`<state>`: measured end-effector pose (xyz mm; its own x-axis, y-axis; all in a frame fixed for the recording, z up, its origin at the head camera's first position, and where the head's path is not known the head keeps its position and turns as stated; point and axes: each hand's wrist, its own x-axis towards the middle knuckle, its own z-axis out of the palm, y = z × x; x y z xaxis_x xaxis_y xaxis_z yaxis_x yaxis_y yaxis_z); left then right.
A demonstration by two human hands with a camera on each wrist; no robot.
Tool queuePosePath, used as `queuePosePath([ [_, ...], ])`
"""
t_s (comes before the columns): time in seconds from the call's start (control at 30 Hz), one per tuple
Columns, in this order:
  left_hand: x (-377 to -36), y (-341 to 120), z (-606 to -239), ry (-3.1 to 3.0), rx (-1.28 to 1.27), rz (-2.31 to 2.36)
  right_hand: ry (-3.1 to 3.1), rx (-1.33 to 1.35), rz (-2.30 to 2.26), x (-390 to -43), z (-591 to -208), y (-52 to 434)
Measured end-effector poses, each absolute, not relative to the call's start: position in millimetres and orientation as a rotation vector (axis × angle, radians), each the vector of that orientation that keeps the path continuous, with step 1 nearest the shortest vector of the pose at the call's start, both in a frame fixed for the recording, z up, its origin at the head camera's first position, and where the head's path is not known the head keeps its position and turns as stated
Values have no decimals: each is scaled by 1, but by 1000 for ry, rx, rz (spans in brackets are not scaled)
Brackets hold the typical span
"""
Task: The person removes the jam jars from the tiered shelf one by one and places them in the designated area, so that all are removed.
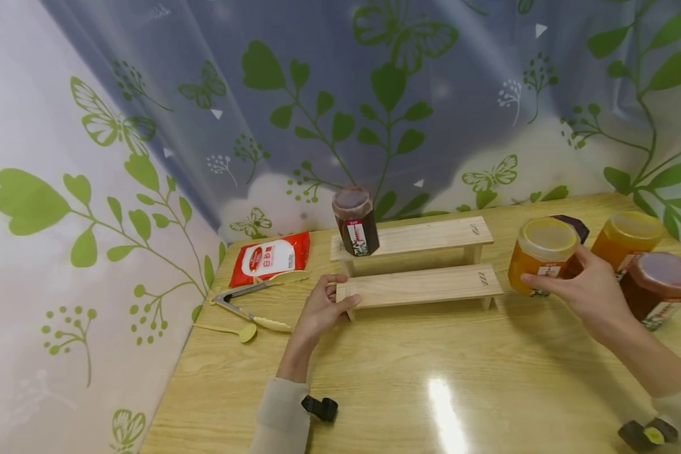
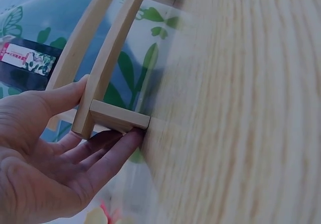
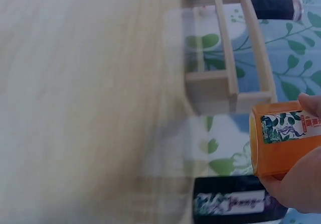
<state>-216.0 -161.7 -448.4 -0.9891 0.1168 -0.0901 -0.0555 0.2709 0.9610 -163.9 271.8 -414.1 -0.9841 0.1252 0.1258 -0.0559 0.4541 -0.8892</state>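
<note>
A yellowish wood-grain table [image 1: 374,378] bears a near pale wooden shelf [image 1: 420,287] and a far pale wooden shelf [image 1: 425,235], a dark faceted glass jar [image 1: 369,236] on the latter's left end. Left lie a red-and-white plastic bag [image 1: 284,257], yellow-tipped metal tongs [image 1: 244,291] and a yellow spoon [image 1: 247,333]; right stand an orange yellow-lidded jar [image 1: 618,246] and, nearer, a dark-red pink-lidded jar [image 1: 652,287].

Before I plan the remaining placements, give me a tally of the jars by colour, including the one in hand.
Orange: 2 (held jar, table jar)
Dark: 3 (shelf jar, jar nearest the person, partly hidden jar)
Total: 5
</note>
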Motion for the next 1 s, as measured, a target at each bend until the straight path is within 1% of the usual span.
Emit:
queuePosePath([
  [0.2, -216, -165, -448, 2332, 58, 1834, -2638, -181, 1392, -161, -429, 288],
  [0.33, -218, -168, -447, 2263, 52, 1852, -2667, -214, 1364, -158, -437, 295],
  [0.7, -220, -170, -447, 2188, 55, 1872, -2652, -261, 1385, -150, -452, 306],
  [1.0, -219, -172, -445, 2161, 53, 1885, -2669, -258, 1499, -147, -453, 311],
])
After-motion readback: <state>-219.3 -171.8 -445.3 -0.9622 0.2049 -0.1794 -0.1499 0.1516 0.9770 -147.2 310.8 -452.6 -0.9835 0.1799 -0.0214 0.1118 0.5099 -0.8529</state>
